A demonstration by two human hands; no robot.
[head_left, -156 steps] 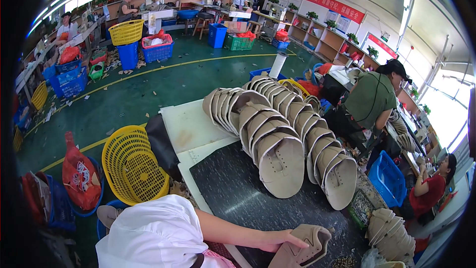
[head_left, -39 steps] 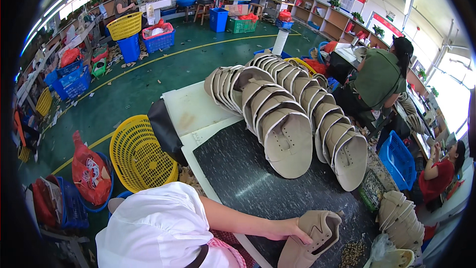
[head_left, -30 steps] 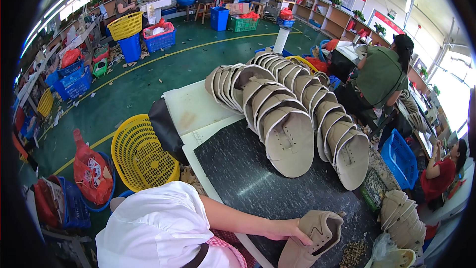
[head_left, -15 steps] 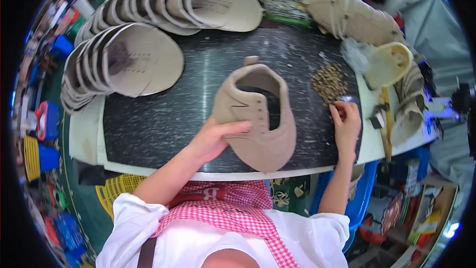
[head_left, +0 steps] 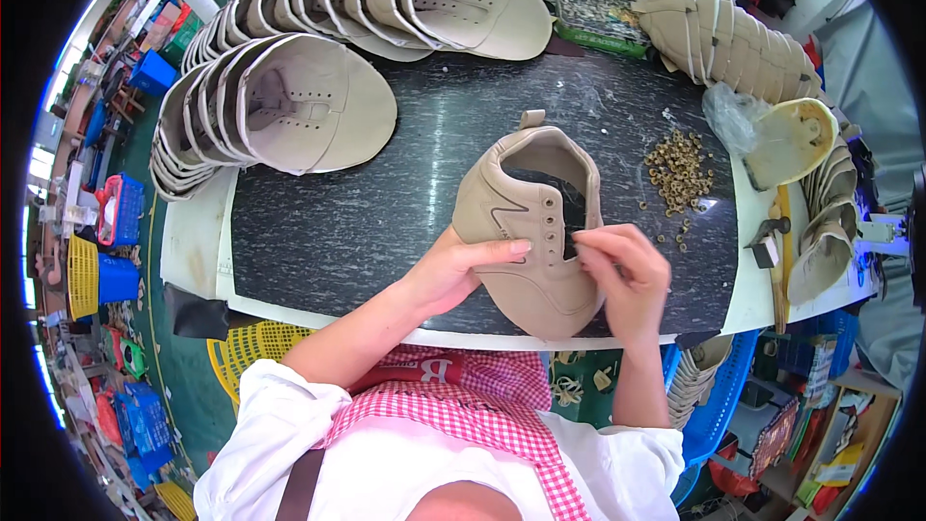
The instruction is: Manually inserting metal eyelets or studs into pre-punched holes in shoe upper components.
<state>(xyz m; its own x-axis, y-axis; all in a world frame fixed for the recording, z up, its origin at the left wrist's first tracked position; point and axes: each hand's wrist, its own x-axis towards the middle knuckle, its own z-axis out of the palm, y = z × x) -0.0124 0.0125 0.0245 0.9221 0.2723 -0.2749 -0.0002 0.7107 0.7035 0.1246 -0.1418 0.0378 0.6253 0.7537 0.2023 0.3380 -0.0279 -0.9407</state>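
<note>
A beige shoe upper [head_left: 542,291] with a heel tab at its far end is held over the dark worktop [head_left: 318,241]. My left hand [head_left: 461,268] grips its left side, thumb lying on top near the eyelet row. Pinched together, the fingers of my right hand [head_left: 632,275] meet at the right edge of the lacing opening. Whatever is in that pinch is hidden or too small to make out. Small brass-coloured eyelets [head_left: 679,172] lie in a loose pile to the right of the upper.
Nested rows of beige uppers [head_left: 362,106] stand at the far left, with more stacked uppers [head_left: 723,43] at the far right. A clear plastic bag [head_left: 730,118] lies by a cream tray [head_left: 797,143]. On the right edge rests a hammer [head_left: 767,243].
My right hand has left the eyelet pile and moved left to the upper's lacing opening. My left hand still holds the upper. The whole view has shifted slightly.
</note>
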